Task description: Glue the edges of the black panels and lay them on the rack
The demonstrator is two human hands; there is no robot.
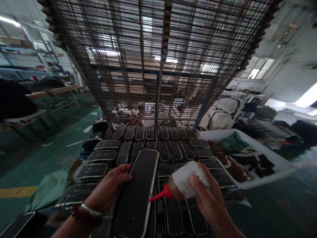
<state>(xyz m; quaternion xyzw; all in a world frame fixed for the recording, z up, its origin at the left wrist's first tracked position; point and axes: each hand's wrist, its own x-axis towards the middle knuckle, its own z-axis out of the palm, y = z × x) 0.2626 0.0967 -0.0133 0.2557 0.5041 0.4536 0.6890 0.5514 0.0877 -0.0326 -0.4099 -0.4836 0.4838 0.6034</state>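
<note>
My left hand [117, 183] grips the left edge of a long black panel [137, 188] with rounded corners and a pale rim, thumb lying on its face. The panel is held up above the rack, slanting away from me. In my right hand [210, 195] a squeeze bottle [189, 180] with a whitish label and brownish contents lies tilted on its side. Its red nozzle [158, 195] points left, and the tip is at the panel's right rim. Whether anything flows from the tip is too small to tell.
Beneath my hands, a wire rack [158, 205] bears rows of similar black panels [173, 218]. More wire shelves [158, 66] slope up ahead. A white bin [262, 181] of scraps stands right; a green cloth bundle [49, 188] lies left. A table [56, 91] is farther back.
</note>
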